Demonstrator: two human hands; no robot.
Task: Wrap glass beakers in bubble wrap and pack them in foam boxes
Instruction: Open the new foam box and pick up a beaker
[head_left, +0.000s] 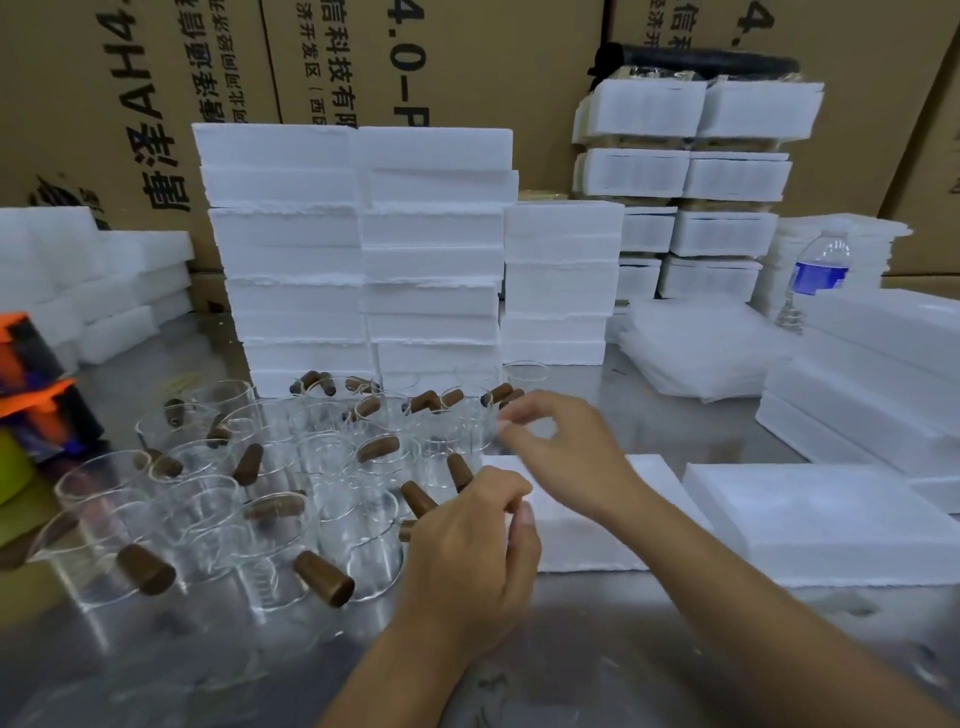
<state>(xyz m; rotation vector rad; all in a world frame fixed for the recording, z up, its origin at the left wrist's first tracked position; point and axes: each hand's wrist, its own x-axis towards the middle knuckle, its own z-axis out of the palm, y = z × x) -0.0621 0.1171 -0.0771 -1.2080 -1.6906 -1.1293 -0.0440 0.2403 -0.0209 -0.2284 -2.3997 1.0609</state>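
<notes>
Both hands are held over the near edge of a flat foam box (582, 525) lying on the steel table (597, 670), immediately right of a cluster of glass beakers (270, 499) with brown handles. The left hand (467, 561) is seen curled, thumb against forefinger as if pinching something thin; what is pinched cannot be made out. The right hand (561, 447) is raised above the far corner of the same box, fingers bent and slightly blurred; whether anything is held cannot be told. No bubble wrap can be identified with certainty; a pile of thin translucent sheets (696, 348) lies well to the right and may be the wrapping stock. The step in hand is judged to be the preparation of the box or of a sheet for the first beaker. It is advised that a beaker be taken by the body rather than the handle, lifted clear of its touching neighbours, and wrapped fully before being seated. No beaker is seen inside any box. The nearest box and the box beside it (821, 519) appear closed or lidded; their contents are hidden. Stacked foam boxes (363, 249) stand behind, contents likewise not visible.
</notes>
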